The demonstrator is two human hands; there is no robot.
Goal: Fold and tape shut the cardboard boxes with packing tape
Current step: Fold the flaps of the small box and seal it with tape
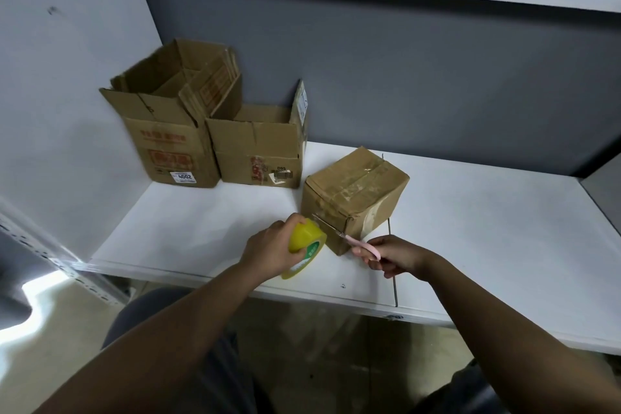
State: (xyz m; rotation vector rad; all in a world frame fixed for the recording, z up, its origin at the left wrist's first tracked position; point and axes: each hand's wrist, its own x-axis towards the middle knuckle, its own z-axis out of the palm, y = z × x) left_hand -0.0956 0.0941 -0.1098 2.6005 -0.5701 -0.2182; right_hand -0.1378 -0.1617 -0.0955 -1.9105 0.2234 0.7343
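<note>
**Cutting the tape at the closed box**

Left hand (272,247) gripping the yellow tape roll (306,247), right hand (391,254) clenched around pink scissors (349,240), blades at the tape strip beside the small box (353,198). Keep strip tight, cut close to cardboard, then press the end flat. Two open boxes (208,124) waiting behind on the shelf (487,245).

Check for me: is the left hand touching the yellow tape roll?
Touching. The head view shows the left hand wrapped over the yellow tape roll, fingers curled round it.
</note>
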